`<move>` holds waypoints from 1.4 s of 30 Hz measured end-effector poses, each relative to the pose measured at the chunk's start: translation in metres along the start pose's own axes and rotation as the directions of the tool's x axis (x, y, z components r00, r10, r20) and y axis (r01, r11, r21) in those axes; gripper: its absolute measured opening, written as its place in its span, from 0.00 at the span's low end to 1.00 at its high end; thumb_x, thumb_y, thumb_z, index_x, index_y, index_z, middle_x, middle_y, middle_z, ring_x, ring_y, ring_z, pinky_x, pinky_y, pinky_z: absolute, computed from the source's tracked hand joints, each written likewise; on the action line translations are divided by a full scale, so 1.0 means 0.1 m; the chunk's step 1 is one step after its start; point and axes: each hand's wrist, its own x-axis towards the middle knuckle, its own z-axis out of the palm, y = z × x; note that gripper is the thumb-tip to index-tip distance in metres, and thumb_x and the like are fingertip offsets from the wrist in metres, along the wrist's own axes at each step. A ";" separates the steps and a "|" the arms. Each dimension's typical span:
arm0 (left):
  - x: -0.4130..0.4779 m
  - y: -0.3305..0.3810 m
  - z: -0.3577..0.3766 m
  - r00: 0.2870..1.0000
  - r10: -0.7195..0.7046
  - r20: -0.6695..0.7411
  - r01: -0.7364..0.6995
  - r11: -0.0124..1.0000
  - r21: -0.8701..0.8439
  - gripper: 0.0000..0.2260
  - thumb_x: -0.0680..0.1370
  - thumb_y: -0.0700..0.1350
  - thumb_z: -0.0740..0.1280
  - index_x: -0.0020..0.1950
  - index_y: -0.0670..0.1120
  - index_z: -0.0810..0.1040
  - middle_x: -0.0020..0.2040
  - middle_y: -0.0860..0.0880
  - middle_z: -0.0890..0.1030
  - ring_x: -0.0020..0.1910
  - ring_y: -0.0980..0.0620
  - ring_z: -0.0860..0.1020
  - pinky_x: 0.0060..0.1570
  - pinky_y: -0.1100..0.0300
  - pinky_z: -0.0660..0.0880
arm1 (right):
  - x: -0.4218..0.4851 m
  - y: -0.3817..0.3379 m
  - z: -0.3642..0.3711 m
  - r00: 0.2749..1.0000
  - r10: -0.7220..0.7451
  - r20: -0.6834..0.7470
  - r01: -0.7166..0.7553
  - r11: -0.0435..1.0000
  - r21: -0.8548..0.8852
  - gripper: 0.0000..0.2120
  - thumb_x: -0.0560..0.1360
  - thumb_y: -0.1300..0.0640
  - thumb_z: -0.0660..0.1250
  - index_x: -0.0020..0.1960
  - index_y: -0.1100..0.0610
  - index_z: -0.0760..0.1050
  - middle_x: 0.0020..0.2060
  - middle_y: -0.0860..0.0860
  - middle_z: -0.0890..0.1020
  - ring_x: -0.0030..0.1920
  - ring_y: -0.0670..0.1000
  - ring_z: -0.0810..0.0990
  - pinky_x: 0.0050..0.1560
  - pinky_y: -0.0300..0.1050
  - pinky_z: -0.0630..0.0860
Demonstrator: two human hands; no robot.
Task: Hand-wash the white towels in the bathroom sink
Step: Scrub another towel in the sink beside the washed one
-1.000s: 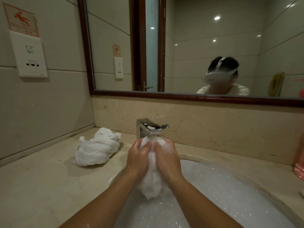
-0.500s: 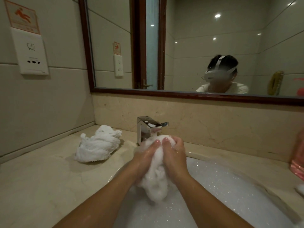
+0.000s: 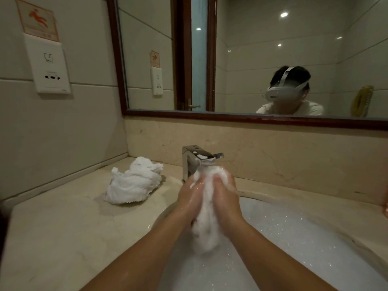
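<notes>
While the spare white towel (image 3: 134, 181) lay crumpled on the desk (image 3: 63, 227), well to the left of the faucet (image 3: 195, 158) and apart from everything else, the work itself sat directly in front of that faucet. Just below its spout, the left grip (image 3: 190, 199) was clenched on the soapy towel (image 3: 206, 229), bare fingers curled into the left flank of the bunched cloth. The right grip (image 3: 225, 199) grasped the opposite flank, so the cloth was squeezed between the two, neither hand nearer than the other. The towel's long axis ran roughly upright. Its top bulged above the knuckles close under the spout, and its tail hung below the wrists over the foam-filled sink (image 3: 252, 194), which spread down and to the right of the faucet. Whether the tail touched the foam could not be told. The step looked like scrubbing, and the next rub would likely call for the grips sliding against each other along that upright axis. Whether the towel left of the faucet was washed or waiting was unclear.
</notes>
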 end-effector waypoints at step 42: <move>-0.05 0.00 -0.23 0.945 0.319 -0.074 -0.250 0.850 0.464 0.28 0.77 0.70 0.58 0.63 0.52 0.82 0.53 0.50 0.83 0.59 0.46 0.81 0.63 0.48 0.74 | 0.13 0.03 -0.14 0.994 0.109 -0.030 -0.112 0.988 -0.105 0.16 0.83 0.43 0.66 0.64 0.52 0.81 0.53 0.51 0.86 0.54 0.56 0.85 0.60 0.57 0.82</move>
